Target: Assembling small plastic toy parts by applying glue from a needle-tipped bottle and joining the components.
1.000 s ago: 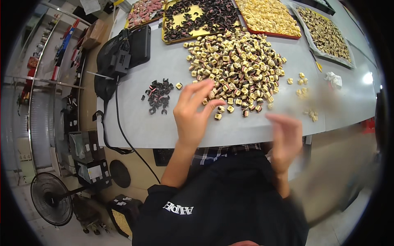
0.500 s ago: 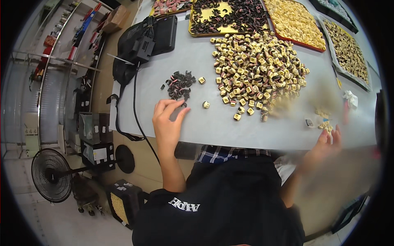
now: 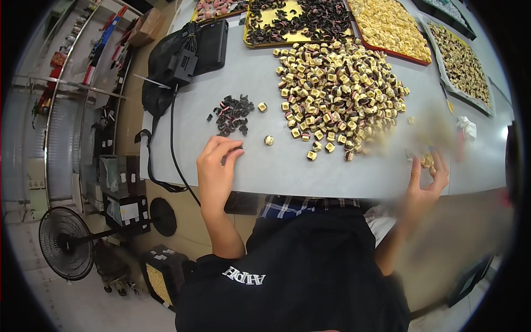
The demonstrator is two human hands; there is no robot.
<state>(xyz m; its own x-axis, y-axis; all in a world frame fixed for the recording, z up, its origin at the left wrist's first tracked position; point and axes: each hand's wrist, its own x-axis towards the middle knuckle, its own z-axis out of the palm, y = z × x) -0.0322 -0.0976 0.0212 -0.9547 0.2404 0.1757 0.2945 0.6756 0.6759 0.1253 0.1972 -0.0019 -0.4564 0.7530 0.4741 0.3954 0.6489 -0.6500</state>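
My left hand is at the table's near edge, thumb and forefinger pinched on a small dark curved piece that barely shows. Just beyond it lies a small heap of black curved pieces, a few with pink. Two cream cube-like pieces, one farther and one nearer, sit to its right. My right hand has its thumb and fingers apart around a few small cream pieces; a blur smears that area. Between the hands, farther off, spreads a big pile of cream, black and pink cube-like pieces.
Trays with black curved pieces, cream pieces and mixed pieces line the far side. A black bag, an adapter and a cable occupy the left. Crumpled white tissue lies right. A fan stands on the floor.
My left hand has drawn back slightly from the black heap, fingertips now closed on a dark piece. My right hand has moved left and forward to the cream pieces. The view has shifted slightly.
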